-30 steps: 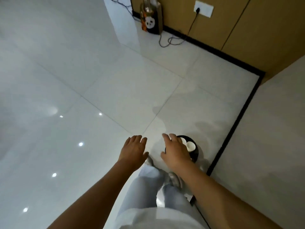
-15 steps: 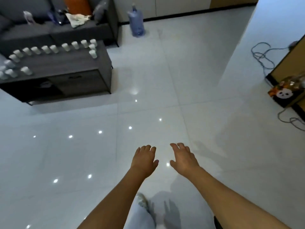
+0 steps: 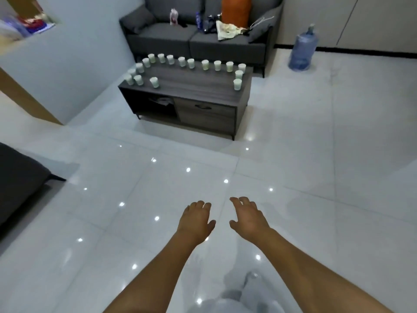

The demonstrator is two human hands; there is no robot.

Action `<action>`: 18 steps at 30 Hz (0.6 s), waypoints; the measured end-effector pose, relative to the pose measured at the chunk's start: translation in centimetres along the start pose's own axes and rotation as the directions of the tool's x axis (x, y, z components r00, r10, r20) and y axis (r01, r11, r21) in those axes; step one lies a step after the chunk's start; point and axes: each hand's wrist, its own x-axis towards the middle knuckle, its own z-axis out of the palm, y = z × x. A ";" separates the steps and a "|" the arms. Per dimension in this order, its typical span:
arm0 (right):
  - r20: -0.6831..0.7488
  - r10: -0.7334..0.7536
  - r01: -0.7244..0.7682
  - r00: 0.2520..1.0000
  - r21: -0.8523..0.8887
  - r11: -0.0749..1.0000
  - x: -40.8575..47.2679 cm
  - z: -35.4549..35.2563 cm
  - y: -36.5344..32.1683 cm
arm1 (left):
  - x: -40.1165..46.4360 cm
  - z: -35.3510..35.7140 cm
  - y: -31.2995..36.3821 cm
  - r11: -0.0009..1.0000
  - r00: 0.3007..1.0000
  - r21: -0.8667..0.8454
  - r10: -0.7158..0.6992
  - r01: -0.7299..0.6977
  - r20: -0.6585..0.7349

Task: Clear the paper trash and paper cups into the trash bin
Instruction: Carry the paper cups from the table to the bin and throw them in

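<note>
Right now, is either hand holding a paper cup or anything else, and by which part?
Nothing is held. The left hand and right hand are both empty, fingers relaxed, out over the glossy white tiled floor.

Person: 2 bare forearms, no sleeves; left hand [image 3: 195, 220] & right hand [image 3: 247, 219] w/o gloves, rings, watch. Pale grey trousers [image 3: 246, 297], near edge.
</note>
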 end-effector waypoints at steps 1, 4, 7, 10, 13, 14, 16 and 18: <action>0.006 -0.013 0.013 1.000 -0.010 1.000 1.8 -0.7 -0.6 | 1.3 -0.8 -0.9 1.000 1.000 -0.008 -0.015 0.015 -0.007; 0.023 -0.038 0.039 0.999 -0.037 0.999 7.6 -2.8 -1.9 | 6.1 -3.4 -3.1 0.998 0.998 -0.031 -0.057 0.055 -0.037; 0.037 -0.065 0.068 0.997 -0.070 0.995 14.2 -5.3 -3.0 | 11.6 -6.4 -5.3 0.994 0.993 -0.062 -0.097 0.093 -0.062; 0.046 -0.109 0.112 0.993 -0.085 0.990 20.6 -8.4 -4.3 | 17.0 -9.7 -7.3 0.985 0.985 -0.095 -0.149 0.141 -0.087; 0.042 -0.141 0.144 0.989 -0.090 0.985 26.7 -11.9 -5.9 | 21.8 -13.2 -9.1 0.974 0.976 -0.140 -0.191 0.176 -0.107; 0.041 -0.152 0.155 0.988 -0.095 0.983 28.6 -12.9 -6.5 | 23.3 -14.3 -9.8 0.972 0.972 -0.146 -0.201 0.183 -0.118; 0.045 -0.168 0.172 0.985 -0.106 0.979 32.2 -14.7 -7.7 | 26.2 -16.1 -11.5 0.967 0.966 -0.163 -0.217 0.194 -0.140; 0.058 -0.175 0.181 0.983 -0.116 0.977 35.7 -16.0 -9.1 | 28.8 -17.7 -13.4 0.959 0.961 -0.186 -0.240 0.212 -0.139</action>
